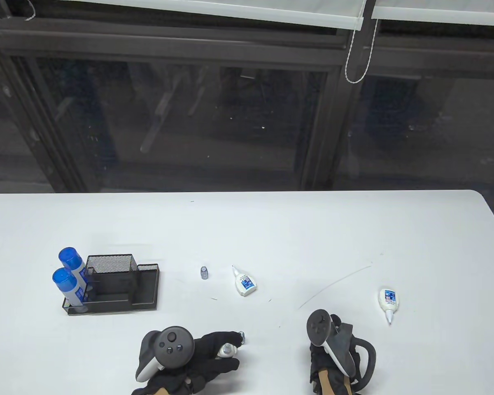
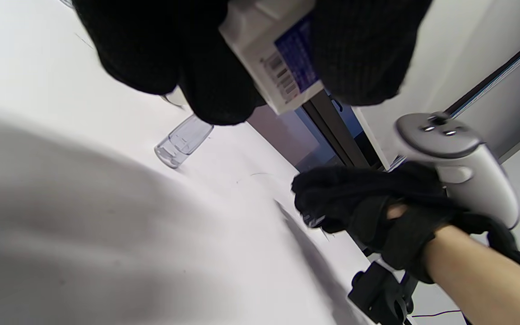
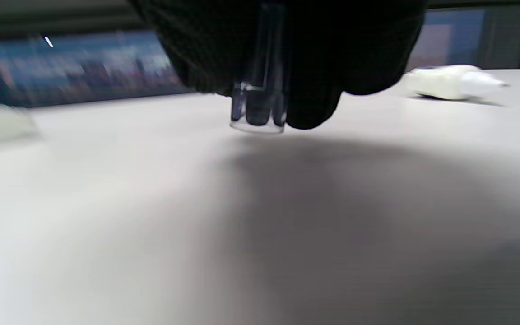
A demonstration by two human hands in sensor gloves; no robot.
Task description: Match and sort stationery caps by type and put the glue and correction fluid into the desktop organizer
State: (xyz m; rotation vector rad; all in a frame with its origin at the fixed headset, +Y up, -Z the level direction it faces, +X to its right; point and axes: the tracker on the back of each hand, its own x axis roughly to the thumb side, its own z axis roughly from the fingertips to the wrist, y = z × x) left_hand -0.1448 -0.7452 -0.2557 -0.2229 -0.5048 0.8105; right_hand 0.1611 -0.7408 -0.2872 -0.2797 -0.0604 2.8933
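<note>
My left hand grips a small white squeeze bottle with a blue label, low over the table's near edge. A clear cap lies on its side just past the fingertips. To the right, my right hand pinches another clear cap upright, its rim just above the table. Two more white bottles lie uncapped: one at mid-table, one at the right. A third clear cap stands upright.
The black mesh organizer sits at the left. Two blue-capped glue sticks stand in its left end. The table's far edge runs below a dark window.
</note>
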